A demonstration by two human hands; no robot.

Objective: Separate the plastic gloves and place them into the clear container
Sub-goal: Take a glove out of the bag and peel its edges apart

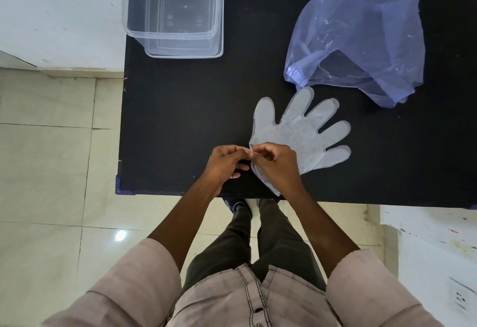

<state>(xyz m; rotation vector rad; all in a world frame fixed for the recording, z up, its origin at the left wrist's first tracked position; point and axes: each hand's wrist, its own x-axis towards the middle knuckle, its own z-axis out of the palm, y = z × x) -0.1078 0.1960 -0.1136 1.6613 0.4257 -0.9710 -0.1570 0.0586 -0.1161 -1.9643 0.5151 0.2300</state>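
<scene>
A flat stack of translucent plastic gloves [300,130] lies on the black table [180,120], fingers spread toward the upper right. My left hand [225,164] and my right hand [276,166] meet at the cuff edge near the table's front. Both pinch the thin plastic at the cuff corner between thumb and fingertips. My right hand covers the lower part of the cuff. The clear container [134,17] stands at the back left of the table, with nothing visible inside.
A crumpled bluish plastic bag [361,43] lies at the back right, its edge close to the glove fingertips. The table's front edge runs just below my hands. White surfaces flank the table at left and lower right, tiled floor below.
</scene>
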